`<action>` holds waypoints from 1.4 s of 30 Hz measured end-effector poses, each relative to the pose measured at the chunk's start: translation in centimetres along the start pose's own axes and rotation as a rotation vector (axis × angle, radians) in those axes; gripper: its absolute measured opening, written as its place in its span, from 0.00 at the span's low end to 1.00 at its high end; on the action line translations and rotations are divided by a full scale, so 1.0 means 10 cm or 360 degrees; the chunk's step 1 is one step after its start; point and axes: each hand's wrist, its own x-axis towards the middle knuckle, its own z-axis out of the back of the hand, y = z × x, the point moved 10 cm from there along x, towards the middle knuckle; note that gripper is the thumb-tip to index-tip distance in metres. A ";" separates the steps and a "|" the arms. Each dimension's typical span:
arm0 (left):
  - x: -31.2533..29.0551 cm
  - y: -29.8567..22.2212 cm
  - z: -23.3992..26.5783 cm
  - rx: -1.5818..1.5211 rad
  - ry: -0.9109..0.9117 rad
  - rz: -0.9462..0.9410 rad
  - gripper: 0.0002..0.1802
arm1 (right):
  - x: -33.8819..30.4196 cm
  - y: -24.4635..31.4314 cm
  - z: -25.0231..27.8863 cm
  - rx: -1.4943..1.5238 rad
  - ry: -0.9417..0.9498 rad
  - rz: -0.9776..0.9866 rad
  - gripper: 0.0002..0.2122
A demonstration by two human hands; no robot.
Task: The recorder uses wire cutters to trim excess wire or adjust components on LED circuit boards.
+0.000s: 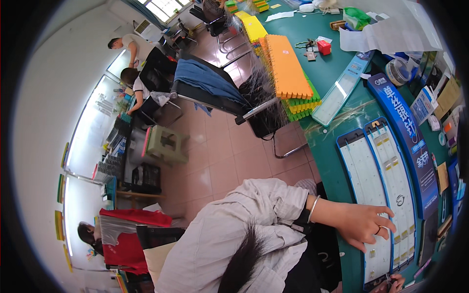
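Note:
A long, flat case (pixel 377 205) with blue edges lies on the green table, opened into two side-by-side halves. Its pale inside holds several small yellowish pieces and a little dark coil. My left hand (pixel 367 223), with a bracelet and a ring, is over the nearer half, fingers apart and palm down; nothing shows in its grasp. At the lower edge of the picture my right hand (pixel 394 283) is by the case's bottom end, fingers curled together. What those fingers hold, if anything, is too small and cut off to make out.
Beside the case stands a long blue printed box (pixel 408 141). Farther up the table (pixel 288 24) lie a narrow clear-lidded case (pixel 342 90), stacked orange foam boards (pixel 288 66) and a red small box (pixel 324 47). A chair (pixel 210 85) with blue cloth stands left; other people sit along the wall.

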 end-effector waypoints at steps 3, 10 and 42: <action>0.17 0.00 -0.04 0.0032 -0.0197 0.0078 0.14 | -0.07 -0.04 -0.03 0.0053 -0.0163 -0.0047 0.27; 0.71 0.14 -0.65 0.0469 0.0348 0.0335 0.05 | 0.00 -0.17 0.03 0.0410 -0.0094 -0.0191 0.17; 0.80 -0.20 -0.95 0.0775 0.0490 0.0026 0.10 | 0.05 0.06 -0.12 -0.0067 -0.0316 0.0047 0.08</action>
